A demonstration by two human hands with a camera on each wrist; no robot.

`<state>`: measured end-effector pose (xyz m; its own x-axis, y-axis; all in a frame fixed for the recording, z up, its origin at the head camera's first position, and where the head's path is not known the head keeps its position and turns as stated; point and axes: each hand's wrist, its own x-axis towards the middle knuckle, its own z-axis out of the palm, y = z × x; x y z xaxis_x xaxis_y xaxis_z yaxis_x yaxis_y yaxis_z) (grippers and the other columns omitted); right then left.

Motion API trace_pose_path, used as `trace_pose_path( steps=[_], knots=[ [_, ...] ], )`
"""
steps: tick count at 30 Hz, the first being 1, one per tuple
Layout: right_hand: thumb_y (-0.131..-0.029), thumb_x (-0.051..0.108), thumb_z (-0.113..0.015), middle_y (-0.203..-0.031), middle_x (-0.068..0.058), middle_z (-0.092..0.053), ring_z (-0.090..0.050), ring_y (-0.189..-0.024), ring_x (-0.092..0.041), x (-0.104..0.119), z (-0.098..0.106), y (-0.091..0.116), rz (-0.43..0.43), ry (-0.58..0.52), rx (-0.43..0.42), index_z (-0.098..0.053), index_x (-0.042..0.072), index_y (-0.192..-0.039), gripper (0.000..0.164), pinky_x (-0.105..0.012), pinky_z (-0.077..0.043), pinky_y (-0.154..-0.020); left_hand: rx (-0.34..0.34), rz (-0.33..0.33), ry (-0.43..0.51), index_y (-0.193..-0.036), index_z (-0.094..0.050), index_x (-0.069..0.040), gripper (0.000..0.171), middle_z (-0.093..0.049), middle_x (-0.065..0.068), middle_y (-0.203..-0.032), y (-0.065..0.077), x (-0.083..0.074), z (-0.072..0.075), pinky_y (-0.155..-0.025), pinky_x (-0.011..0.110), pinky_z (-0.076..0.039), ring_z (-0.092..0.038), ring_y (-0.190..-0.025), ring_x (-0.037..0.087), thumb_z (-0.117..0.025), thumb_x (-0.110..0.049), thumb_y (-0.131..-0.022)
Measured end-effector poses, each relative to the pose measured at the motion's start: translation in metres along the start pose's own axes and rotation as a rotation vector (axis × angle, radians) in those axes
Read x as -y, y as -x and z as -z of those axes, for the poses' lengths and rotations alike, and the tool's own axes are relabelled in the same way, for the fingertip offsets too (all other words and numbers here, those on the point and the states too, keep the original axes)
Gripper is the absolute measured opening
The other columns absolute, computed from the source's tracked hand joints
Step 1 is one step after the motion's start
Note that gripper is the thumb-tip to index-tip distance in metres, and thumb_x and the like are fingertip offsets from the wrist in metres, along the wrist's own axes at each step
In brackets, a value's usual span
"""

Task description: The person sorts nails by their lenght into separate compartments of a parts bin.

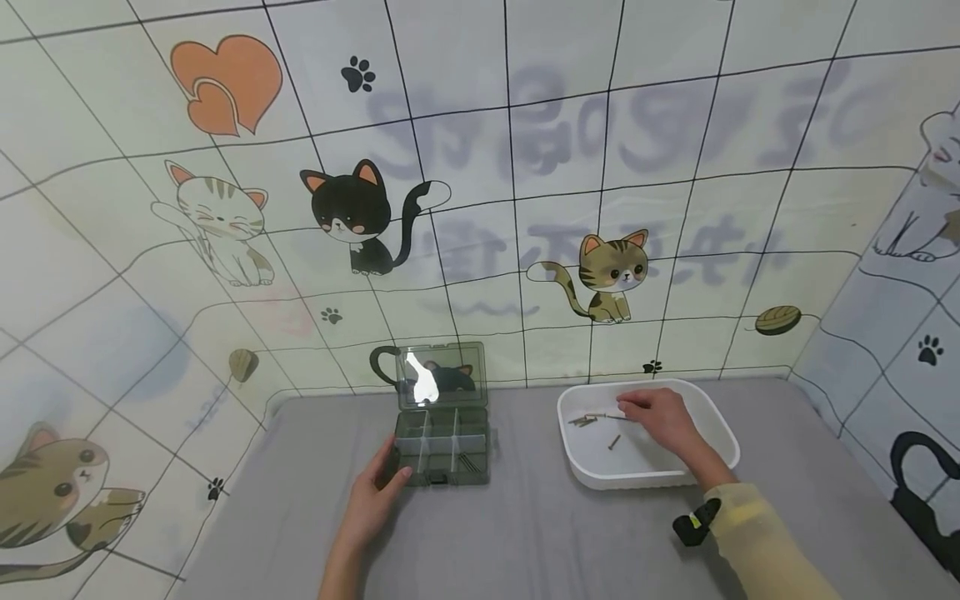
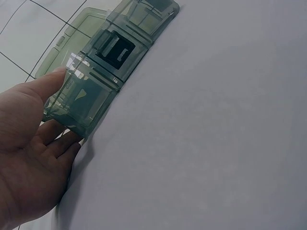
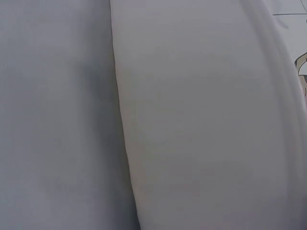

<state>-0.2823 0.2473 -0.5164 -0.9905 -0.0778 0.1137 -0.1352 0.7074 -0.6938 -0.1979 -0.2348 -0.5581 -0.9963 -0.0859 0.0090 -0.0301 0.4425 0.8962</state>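
- Station: grey cloth-covered table (image 1: 525, 525); box on your left, tray on your right, well apart.
- Left hand (image 1: 369, 502): holding the green-grey translucent plastic compartment box (image 1: 440, 461) by its left end, thumb on the wall, fingers round the end and low against it. The clear hinged lid (image 1: 442, 354) stands up behind.
- Right hand (image 1: 662, 418): over the white, round-cornered plastic tray (image 1: 637, 463), thumb and fingers drawn narrow at the small brass-coloured screws. Cannot tell whether you have one pinched; the right wrist view does not show your fingers.
- Screws in the tray: a loose cluster (image 1: 583, 422) toward the left side, just beside your fingertips; a single screw (image 1: 615, 442) nearer you, apart from the rest.
- Box contents: thin dark pieces (image 1: 468, 463), perhaps screws, in the front right compartment.
- Step in hand, as I judge it: picking screws out of the tray. Take one across its shank with the pads of thumb and forefinger; the cluster lies crossed, so a broad grab could drag up two.
- If a screw lies too flat, roll it against the tray floor first, then pinch.
- Lift clear of the rim before moving sideways; watch the black wrist device (image 1: 696, 522) there.
- Light steadying is enough on the left: a hard squeeze could tilt the box.
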Motion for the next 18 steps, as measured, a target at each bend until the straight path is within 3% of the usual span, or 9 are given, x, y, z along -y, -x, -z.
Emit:
trace_pose_path(
  steps=[9,18],
  knots=[
    [-0.096,0.012,-0.071,-0.11,-0.021,-0.074,-0.069,-0.098,-0.033,-0.018,0.007,-0.002,-0.046,0.021,0.048,-0.073,-0.006,-0.116,0.026,-0.038,-0.057,-0.075,-0.01,0.005,0.005,-0.16,-0.037,-0.014,0.069,-0.031,0.017,-0.164,0.002,0.0,0.0,-0.119,0.056,-0.028,-0.026,-0.151,0.039,-0.07,-0.025,-0.1],
    [-0.091,0.008,-0.076,-0.105,-0.019,-0.074,-0.068,-0.099,-0.034,-0.023,0.007,-0.009,-0.078,0.021,0.098,-0.073,-0.006,-0.113,0.026,-0.046,-0.057,-0.083,-0.005,0.001,0.009,-0.161,-0.036,-0.014,0.069,-0.03,0.015,-0.165,0.001,0.0,-0.001,-0.12,0.056,-0.026,-0.025,-0.152,0.038,-0.069,-0.025,-0.101]
  ],
)
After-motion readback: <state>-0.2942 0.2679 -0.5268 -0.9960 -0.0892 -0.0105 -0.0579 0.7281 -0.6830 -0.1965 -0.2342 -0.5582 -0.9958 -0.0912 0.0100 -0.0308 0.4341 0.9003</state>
